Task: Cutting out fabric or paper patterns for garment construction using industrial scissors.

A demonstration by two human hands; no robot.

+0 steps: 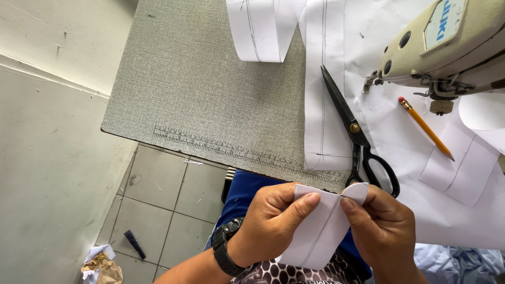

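Nearest cam: small white fabric piece (321,231), pencil line down its middle, pinched at top edge between both thumbs & forefingers. L hand (273,221) clamped on upper-left part, thumb flat on face of piece; R hand (384,231) clamped on upper-right part, top corner curled over thumb. Held up over lap, clear of table edge, face toward cam, prob. so marked line stays readable & edges can be lined up by feel. Black watch (223,251) on L wrist. Blue garment & spotted cloth under hands.

Grey textured sewing table (194,89) beyond; printed ruler scale (231,152) along near edge, handy for measuring at the lap. Black-handled tailor's shears (357,137) shut, lying on a long white fabric strip (323,79), handles toward R hand, within reach. Yellow pencil (426,129), red eraser end, on white cloth by machine, tip toward sewer. Smaller marked white piece (465,168) just beside pencil tip. Folded marked strip (263,29) at far edge.

Cream sewing machine head (447,42) top right, needle area over cloth. Label: blue rectangular plate w/ white lettering on machine arm, tilted. No other signs or packages seen.

Floor left: grey tiles, crumpled paper scrap (102,268), dark small object (135,243), kind unclear.
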